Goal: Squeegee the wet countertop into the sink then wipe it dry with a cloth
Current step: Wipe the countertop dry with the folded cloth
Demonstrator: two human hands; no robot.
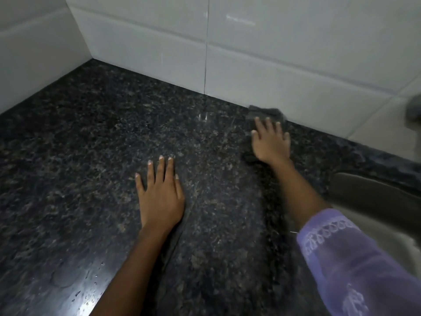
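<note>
A dark speckled granite countertop (91, 144) fills the view. My right hand (271, 142) lies flat, fingers spread, pressing a dark grey cloth (265, 111) against the counter close to the back wall. The cloth pokes out beyond the fingertips and under the wrist. My left hand (159, 197) rests palm down on the bare counter in the middle, fingers apart, holding nothing. Water drops (91, 290) glint on the counter at the near left. No squeegee is in view.
White tiled walls (159, 42) meet in a corner at the back left. The rim of a sink (376, 195) shows at the right edge. A blurred grey object (413, 108) sits at the far right by the wall.
</note>
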